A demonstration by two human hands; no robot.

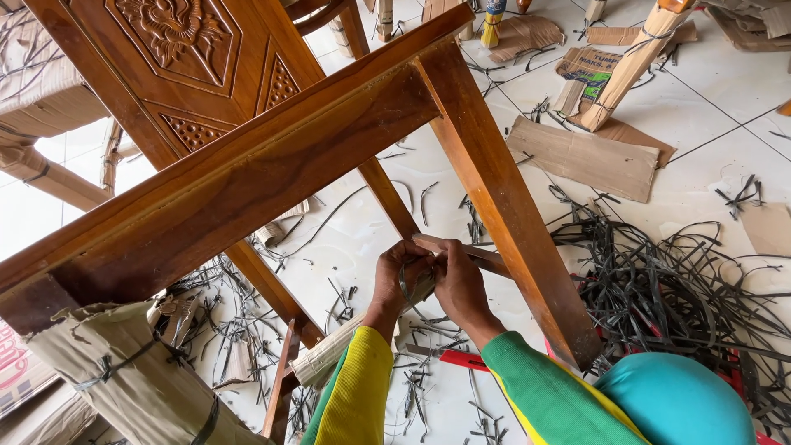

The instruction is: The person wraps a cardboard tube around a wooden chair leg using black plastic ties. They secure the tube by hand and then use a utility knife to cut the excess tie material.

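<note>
- Left hand (pixel 399 276) and right hand (pixel 460 284) are pressed together low under the chair frame, fingers curled tight.
- Both grip a loop of dark plastic strap (pixel 406 284); the strap sits between the two hands, right against the lower crossbar (pixel 470 253).
- Left fingers are closed around the strap and the bar end; right hand is closed too, thumb side touching the left hand.
- Strap wraps something pale at the bar, looks like cardboard padding (pixel 334 350) running down-left from the hands; exact wrap hidden by the fingers.
- Sleeves: left forearm yellow with green trim, right forearm green (pixel 535 387).
- Bare front leg (pixel 507 206) slants down just right of the hands, varnished brown wood, not wrapped.
- Seat rail (pixel 247 177) crosses the view diagonally above the hands, same brown finish.
- Carved panel (pixel 177 49) sits top left, floral relief.
- Leg at bottom left is wrapped in cardboard (pixel 132 371), tied with dark strap.
- Teal round object (pixel 676 400) at bottom right, just beside the right sleeve; cannot tell what it is.
- Big tangle of cut strap offcuts (pixel 676 288) on the white tiled floor (pixel 725 107), right of the bare leg.
- Smaller strap scraps scattered under the chair; flat cardboard pieces (pixel 585 156) lie farther out, top right.
</note>
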